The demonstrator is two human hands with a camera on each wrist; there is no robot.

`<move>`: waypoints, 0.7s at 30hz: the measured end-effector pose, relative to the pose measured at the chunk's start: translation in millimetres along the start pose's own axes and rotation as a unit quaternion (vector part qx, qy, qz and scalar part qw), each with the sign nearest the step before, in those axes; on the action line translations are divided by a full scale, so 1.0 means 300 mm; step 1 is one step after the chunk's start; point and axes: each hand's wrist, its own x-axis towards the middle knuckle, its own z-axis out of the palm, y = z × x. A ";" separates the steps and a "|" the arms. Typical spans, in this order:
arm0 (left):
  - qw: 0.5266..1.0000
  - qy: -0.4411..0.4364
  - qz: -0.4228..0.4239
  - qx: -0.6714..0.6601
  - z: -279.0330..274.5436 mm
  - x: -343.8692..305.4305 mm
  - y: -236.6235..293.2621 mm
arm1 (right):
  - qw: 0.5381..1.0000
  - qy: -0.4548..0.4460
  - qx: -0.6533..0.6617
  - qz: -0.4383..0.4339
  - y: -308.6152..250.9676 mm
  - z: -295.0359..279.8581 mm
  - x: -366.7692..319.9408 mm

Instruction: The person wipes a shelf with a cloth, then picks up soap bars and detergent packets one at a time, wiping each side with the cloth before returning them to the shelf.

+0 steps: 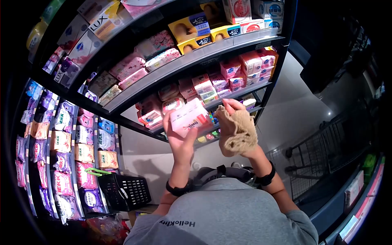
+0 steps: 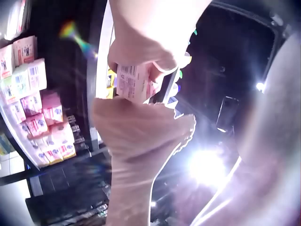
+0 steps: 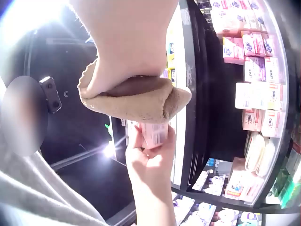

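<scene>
My left hand point(image 1: 181, 143) grips a pink and white OMO soap pack point(image 1: 188, 119), thumb on its near face and fingers round the far edge. Printed text and a red logo show on the pack. Beside it, my right hand point(image 1: 233, 106) holds a tan cloth point(image 1: 238, 132) with a rough, towel-like surface. The cloth wraps over most of that hand, hiding the palm and several fingers; fingertips show above its top edge. From the right wrist, the cloth point(image 3: 131, 103) overlaps the pack point(image 3: 155, 135) in the left hand.
Shelves ahead carry pink soap packs point(image 1: 204, 83) and, higher up, yellow tissue packs point(image 1: 190, 30). Bagged goods point(image 1: 62, 143) fill a rack at left. A black basket point(image 1: 126, 190) with a green handle stands at lower left, and a wire shopping cart point(image 1: 310, 151) at right.
</scene>
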 end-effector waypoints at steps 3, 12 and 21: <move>0.985 -0.007 -0.114 -0.130 0.040 -0.026 -0.014 | 0.998 0.050 0.024 -0.037 -0.032 0.033 0.026; 0.985 -0.118 -0.094 -0.082 0.058 -0.036 -0.004 | 0.987 0.021 0.107 0.114 -0.036 -0.010 -0.002; 0.986 -0.143 -0.064 -0.065 0.074 -0.080 0.022 | 0.964 -0.044 0.164 0.206 0.021 0.035 -0.085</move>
